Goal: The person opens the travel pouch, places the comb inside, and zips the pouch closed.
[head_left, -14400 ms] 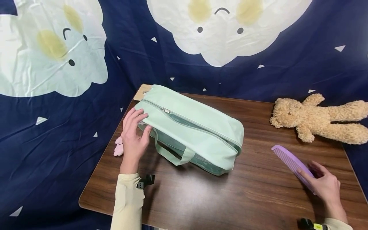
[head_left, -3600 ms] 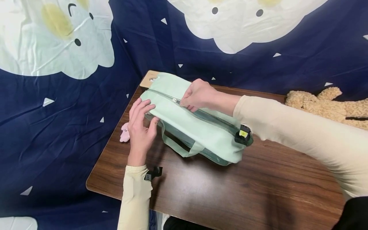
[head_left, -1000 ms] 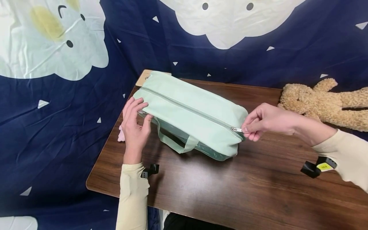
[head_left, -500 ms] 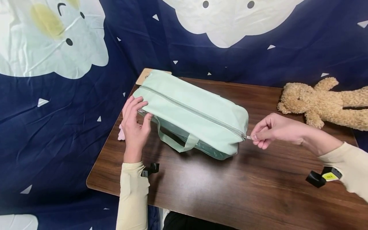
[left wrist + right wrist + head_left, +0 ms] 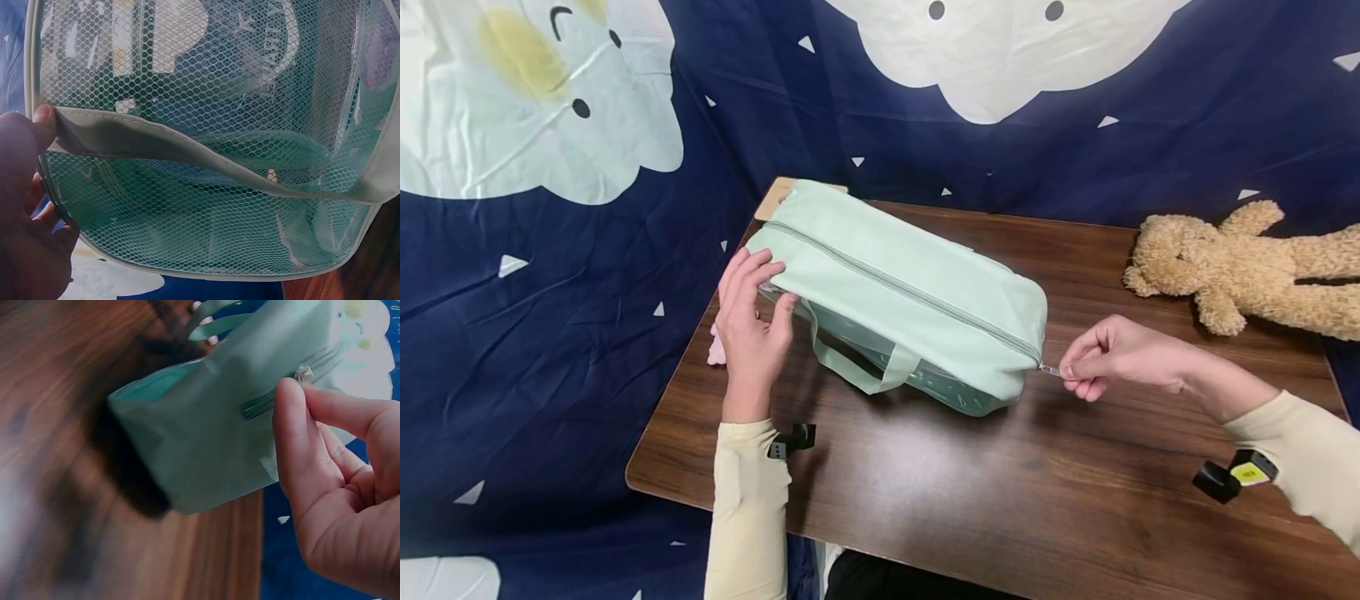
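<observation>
A mint-green zip bag (image 5: 910, 283) with mesh sides and a strap handle (image 5: 865, 371) stands on the table. My left hand (image 5: 751, 321) holds its left end, thumb on the near side and fingers round the edge; the left wrist view shows the thumb by the mesh panel (image 5: 206, 231). At the right end, my right hand (image 5: 1108, 358) pinches the zipper pull (image 5: 1049, 370) between thumb and fingertips. The zip line along the top is closed; in the right wrist view a short stretch of zipper (image 5: 256, 407) shows beyond the slider. A blurred purple shape (image 5: 380, 53) shows through the bag.
A tan teddy bear (image 5: 1232, 267) lies at the back right of the brown table (image 5: 925, 492). A pink toy (image 5: 717, 348) sits partly hidden behind the left hand. A light wooden piece (image 5: 771, 200) is behind the bag, near the dark blue curtain.
The right hand held a purple comb at first; it now holds the zipper pull, drawn rightward along the top and slightly down the right end. The zip gap has closed. The left hand stays on the bag.
</observation>
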The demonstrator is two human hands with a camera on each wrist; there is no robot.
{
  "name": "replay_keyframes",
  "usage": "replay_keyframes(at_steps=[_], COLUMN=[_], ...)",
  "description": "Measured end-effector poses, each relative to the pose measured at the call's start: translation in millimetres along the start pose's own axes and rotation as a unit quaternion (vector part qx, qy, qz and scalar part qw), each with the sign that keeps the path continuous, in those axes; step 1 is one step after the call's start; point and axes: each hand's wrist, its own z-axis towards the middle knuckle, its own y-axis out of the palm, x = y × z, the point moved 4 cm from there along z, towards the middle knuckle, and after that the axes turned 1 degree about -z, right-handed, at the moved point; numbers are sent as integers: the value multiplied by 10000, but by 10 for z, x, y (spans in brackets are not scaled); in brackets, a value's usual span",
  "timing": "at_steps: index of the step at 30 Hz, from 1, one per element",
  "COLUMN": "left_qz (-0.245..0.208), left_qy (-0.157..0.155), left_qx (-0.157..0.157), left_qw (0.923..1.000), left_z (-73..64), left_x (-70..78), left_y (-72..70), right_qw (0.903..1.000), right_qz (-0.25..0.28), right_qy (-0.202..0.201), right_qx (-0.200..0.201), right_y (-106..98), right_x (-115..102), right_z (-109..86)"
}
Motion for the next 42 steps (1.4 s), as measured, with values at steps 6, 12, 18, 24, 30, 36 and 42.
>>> replay_keyframes(at_steps=[6, 12, 18, 24, 30, 36, 42], left_qz=[-7, -15, 57, 35, 29, 4, 207], left_qy=[28, 57, 6, 0, 1, 40, -23], left_qx=[-1, -8, -22, -52, -51, -82, -170], left_qw=[10000, 10000, 10000, 10000, 10000, 10000, 9996], left_z=[-3, -8, -12, -25, -28, -13, -46], left_x=[-8, 2, 4, -5, 0, -10, -19], left_y=[1, -8, -11, 6, 14, 11, -2], right_qw=[9984, 9976, 9975, 9973, 9972, 9955, 9895], right_qz=[248, 341, 320, 342, 256, 388, 338], right_qy=[460, 537, 509, 498, 486, 319, 67], right_qx=[208, 285, 372, 406, 500, 802, 1404], right_y=[78, 100, 114, 145, 165, 214, 286], right_x=[270, 367, 376, 399, 400, 419, 430], right_z=[109, 156, 172, 173, 184, 153, 101])
